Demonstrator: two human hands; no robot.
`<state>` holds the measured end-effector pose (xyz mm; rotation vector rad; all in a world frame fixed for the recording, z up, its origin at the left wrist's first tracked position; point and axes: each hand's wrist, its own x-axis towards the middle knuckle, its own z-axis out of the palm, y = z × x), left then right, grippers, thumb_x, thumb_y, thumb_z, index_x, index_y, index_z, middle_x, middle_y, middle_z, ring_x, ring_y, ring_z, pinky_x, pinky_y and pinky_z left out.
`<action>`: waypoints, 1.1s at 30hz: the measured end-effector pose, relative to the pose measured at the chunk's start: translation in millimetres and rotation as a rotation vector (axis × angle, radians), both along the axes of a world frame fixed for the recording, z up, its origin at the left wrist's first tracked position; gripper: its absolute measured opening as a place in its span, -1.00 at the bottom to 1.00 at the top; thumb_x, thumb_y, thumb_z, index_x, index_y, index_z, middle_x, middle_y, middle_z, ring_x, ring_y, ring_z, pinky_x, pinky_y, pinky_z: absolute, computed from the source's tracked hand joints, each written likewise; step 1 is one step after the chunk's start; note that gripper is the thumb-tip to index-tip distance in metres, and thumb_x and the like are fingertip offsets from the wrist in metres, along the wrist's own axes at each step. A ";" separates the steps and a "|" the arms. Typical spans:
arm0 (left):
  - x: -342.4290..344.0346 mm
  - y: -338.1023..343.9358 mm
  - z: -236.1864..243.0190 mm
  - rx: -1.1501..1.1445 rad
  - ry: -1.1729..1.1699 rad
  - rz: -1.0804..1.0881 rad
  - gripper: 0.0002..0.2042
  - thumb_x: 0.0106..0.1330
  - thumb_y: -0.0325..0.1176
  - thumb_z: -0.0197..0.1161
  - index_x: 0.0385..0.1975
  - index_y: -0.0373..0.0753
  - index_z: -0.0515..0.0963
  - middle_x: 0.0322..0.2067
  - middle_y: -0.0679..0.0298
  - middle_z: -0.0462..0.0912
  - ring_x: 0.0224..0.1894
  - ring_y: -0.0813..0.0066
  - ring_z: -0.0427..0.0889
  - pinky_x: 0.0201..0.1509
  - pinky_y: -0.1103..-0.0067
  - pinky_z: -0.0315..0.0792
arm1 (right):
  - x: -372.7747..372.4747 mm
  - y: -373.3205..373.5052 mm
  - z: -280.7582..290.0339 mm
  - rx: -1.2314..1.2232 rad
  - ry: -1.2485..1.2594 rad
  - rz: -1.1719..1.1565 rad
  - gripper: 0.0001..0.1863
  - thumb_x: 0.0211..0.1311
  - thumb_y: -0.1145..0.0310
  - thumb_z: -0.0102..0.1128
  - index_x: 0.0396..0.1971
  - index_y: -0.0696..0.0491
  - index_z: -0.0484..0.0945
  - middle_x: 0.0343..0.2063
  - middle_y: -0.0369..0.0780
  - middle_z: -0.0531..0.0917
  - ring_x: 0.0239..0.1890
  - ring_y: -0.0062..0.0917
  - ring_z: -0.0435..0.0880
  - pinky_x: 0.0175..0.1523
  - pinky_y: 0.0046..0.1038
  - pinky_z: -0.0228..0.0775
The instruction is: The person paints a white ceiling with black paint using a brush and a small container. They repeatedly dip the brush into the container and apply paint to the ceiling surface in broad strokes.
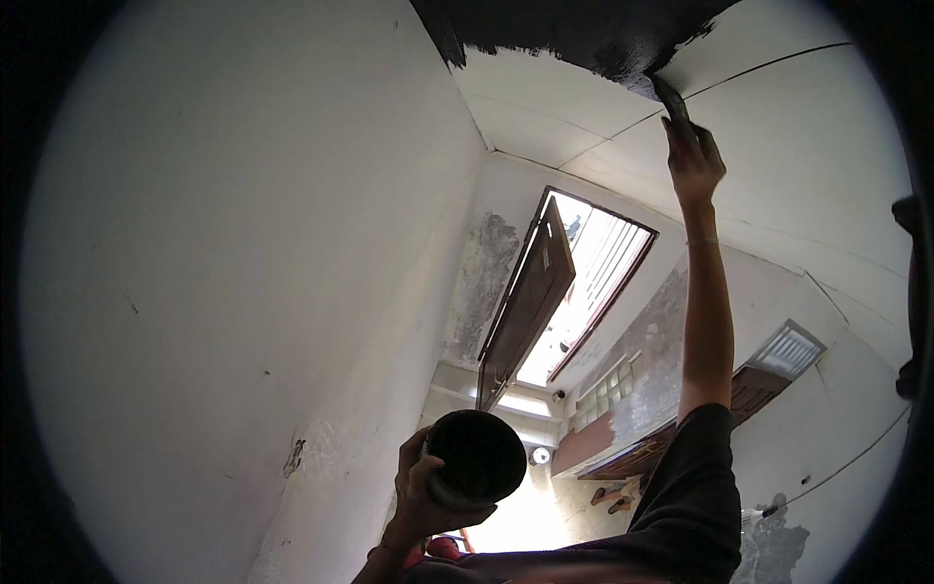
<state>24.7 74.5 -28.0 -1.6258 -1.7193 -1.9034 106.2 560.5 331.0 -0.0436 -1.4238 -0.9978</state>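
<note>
My right arm is stretched up to the pale ceiling. Closed around the handle of a paintbrush is my right hand. The dark bristles touch the ceiling at the edge of a wet, glossy patch of black paint, whose border is ragged. Lower down, near the middle, my left hand grips a round paint pot by its side, thumb near the rim. The inside of the pot is dark; how much paint it holds I cannot tell.
A bare white wall rises on the left. Beyond the pot, a brown wooden door hangs ajar in a bright doorway. At the lower right, a lamp is attached to a cord. What look like feet show far below.
</note>
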 end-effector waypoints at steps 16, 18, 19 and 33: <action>-0.8 -1.4 1.2 0.025 -0.006 0.022 0.01 -0.33 -0.12 0.80 0.16 0.10 0.21 0.28 -0.15 0.28 0.31 -0.22 0.41 0.27 0.07 0.50 | 27.4 2.2 -5.7 -0.062 -0.050 0.028 -0.75 0.14 0.32 0.53 -0.17 -0.04 0.76 -0.40 -0.20 0.73 -0.45 -0.37 0.70 -0.34 -0.40 0.60; -0.1 -2.1 3.8 0.022 -0.021 0.001 0.01 -0.33 -0.12 0.80 0.17 0.11 0.21 0.28 -0.15 0.28 0.31 -0.22 0.41 0.28 0.06 0.49 | 16.7 5.5 -7.9 -0.193 -0.188 0.057 -0.75 0.16 0.32 0.51 -0.15 -0.02 0.75 -0.34 -0.17 0.73 -0.39 -0.32 0.73 -0.31 -0.34 0.62; 1.0 -1.6 5.5 0.021 -0.025 -0.010 0.01 -0.33 -0.12 0.80 0.17 0.11 0.22 0.28 -0.15 0.28 0.31 -0.23 0.41 0.28 0.05 0.49 | 10.1 8.9 -4.6 -0.226 -0.258 0.044 -0.75 0.17 0.33 0.49 -0.13 -0.03 0.74 -0.31 -0.16 0.73 -0.36 -0.30 0.73 -0.29 -0.32 0.63; 3.4 -3.7 5.4 0.023 -0.011 -0.050 0.05 -0.33 -0.08 0.80 0.21 0.17 0.18 0.27 -0.15 0.27 0.30 -0.25 0.41 0.27 0.03 0.49 | 6.1 22.3 2.9 -0.237 -0.387 -0.087 -0.72 0.23 0.41 0.42 -0.07 0.05 0.67 -0.19 -0.12 0.74 -0.21 -0.25 0.74 -0.13 -0.29 0.68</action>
